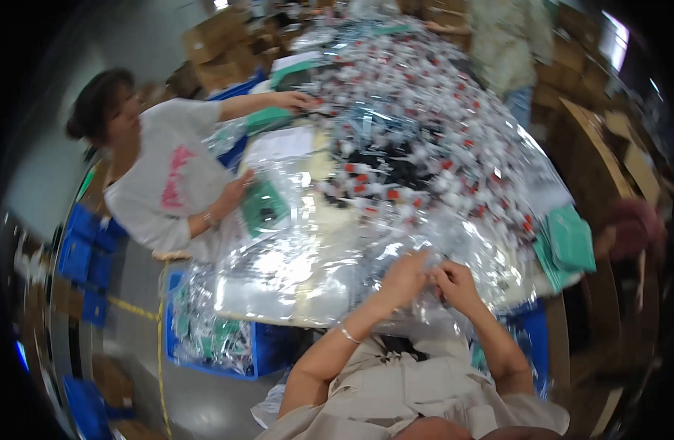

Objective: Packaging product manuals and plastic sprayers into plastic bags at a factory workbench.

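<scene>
My two hands meet over the near edge of the table, above a crinkled sheet of clear plastic bags (454, 238). My left hand (406, 279), a bracelet on its wrist, has its fingers bent together at a clear plastic bag (428, 312). Close beside it on the right, my right hand (456, 286) is closed, thumb and fingers pinched on the same bag. Glare and blur hide the bag's exact edges and anything inside it. Just beyond my hands begins a large heap of small bagged white, red and black pieces (425, 139).
Across the left side a co-worker (168, 161) reaches into the heap, a green packet (263, 205) by the other hand. Green packets (568, 242) lie stacked on the right corner. A blue bin (260, 352) of bagged items stands below the table's left edge. Cardboard boxes (216, 44) line the back.
</scene>
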A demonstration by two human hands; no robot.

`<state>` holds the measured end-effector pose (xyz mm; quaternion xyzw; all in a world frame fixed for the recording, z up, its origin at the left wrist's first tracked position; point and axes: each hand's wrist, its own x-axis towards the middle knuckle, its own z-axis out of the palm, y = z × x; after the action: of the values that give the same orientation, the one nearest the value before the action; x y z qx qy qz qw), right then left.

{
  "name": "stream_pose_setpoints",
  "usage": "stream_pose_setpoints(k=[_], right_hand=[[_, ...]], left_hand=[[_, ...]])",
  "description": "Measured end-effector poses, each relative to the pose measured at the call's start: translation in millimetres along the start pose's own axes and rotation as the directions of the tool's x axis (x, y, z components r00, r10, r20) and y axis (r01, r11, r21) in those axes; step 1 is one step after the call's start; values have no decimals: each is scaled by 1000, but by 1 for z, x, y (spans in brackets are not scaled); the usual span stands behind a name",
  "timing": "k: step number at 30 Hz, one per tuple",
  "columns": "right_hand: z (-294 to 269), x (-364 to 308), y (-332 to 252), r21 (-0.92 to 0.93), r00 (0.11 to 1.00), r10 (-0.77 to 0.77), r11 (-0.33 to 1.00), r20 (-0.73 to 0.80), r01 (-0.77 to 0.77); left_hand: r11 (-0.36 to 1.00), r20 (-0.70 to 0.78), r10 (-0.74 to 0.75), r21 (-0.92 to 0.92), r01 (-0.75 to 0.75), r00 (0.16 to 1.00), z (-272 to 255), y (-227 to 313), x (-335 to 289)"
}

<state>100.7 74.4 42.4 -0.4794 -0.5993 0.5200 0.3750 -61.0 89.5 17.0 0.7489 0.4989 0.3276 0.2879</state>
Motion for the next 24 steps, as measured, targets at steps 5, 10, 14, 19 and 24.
stream_pose_setpoints(k=[5, 10, 14, 19, 24], right_hand=[[-40, -24, 4, -398, 986, -72, 917, -149, 7], [-10, -26, -24, -605, 689, -723, 573, -55, 553], [-14, -11, 0, -734, 816, -576, 534, 49, 421], [-71, -46, -5, -324, 939, -341, 883, 50, 338], [-208, -69, -28, -759, 817, -489, 644, -307, 100]], left_hand=[[986, -68, -26, 165, 37, 997, -63, -7, 8], [932, 40, 225, 281, -227, 973, -49, 32, 10], [953, 120, 91, 278, -121, 989, -68, 43, 5], [953, 69, 167, 244, -179, 984, -57, 21, -6], [993, 132, 115, 6, -117, 985, -46, 10, -1]])
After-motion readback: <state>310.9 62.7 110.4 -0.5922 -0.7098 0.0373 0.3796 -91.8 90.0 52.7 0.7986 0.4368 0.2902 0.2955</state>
